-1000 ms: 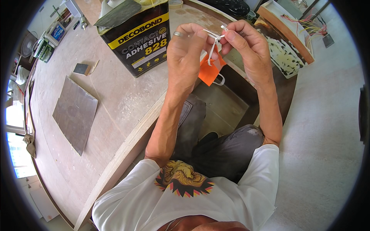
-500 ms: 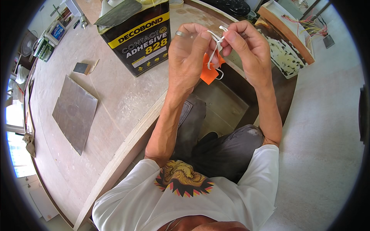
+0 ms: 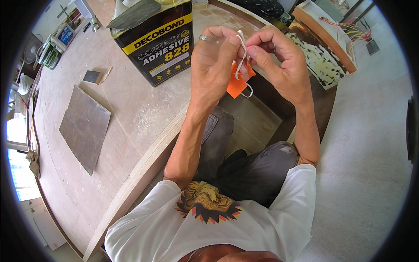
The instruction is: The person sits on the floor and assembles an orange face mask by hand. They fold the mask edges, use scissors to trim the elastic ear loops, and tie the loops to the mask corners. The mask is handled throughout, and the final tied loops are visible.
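Raised in front of me, my left hand [image 3: 213,63] pinches a thin white cord [image 3: 244,51] between thumb and fingers. The thumb and fingertips of my right hand [image 3: 281,63] close on the same cord from the other side. Below the fingers hangs a flat orange piece [image 3: 235,88], partly hidden behind my left hand. A loop of white cord [image 3: 251,91] sticks out beside its lower corner. How the cord joins the orange piece is not visible.
Left of my hands, a dark rectangular tin [image 3: 155,48] with a yellow band stands on the wooden worktop [image 3: 144,126]. A thin diamond-shaped sheet [image 3: 85,126] and a small dark block [image 3: 91,77] lie there. A paint-smeared panel [image 3: 321,61] and loose wires [image 3: 345,28] are at far right.
My right hand has shifted slightly down and left along the cord. The cord between my hands has changed from a crossed tangle with a raised end to a narrower upright strand.
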Motion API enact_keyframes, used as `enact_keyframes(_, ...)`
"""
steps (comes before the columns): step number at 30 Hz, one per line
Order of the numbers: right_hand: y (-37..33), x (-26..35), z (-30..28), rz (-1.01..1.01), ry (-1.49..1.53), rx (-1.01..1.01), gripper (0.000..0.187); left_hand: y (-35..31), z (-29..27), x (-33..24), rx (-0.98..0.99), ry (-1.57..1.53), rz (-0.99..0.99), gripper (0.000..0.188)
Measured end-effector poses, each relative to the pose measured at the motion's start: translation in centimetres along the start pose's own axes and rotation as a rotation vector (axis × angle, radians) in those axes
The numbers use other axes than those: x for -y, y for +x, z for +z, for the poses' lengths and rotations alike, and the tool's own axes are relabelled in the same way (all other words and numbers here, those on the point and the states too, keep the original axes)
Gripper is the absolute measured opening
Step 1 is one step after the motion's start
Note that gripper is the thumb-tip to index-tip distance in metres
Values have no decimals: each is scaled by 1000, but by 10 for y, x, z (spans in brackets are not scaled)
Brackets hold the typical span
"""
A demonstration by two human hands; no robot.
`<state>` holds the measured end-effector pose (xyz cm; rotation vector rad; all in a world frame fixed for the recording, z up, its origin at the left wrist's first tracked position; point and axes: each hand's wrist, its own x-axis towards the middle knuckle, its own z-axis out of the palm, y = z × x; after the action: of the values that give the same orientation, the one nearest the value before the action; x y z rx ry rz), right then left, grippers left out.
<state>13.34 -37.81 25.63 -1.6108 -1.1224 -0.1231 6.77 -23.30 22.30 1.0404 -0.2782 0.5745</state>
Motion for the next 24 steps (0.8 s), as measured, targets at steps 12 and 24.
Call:
enact_keyframes(12,1,0,-1,16,130,-78,18,1,2,4,105,60,89,26)
enact_keyframes(24,0,1,-5,117,86,-24,16,1,-4,-2,100,-104,-4,26)
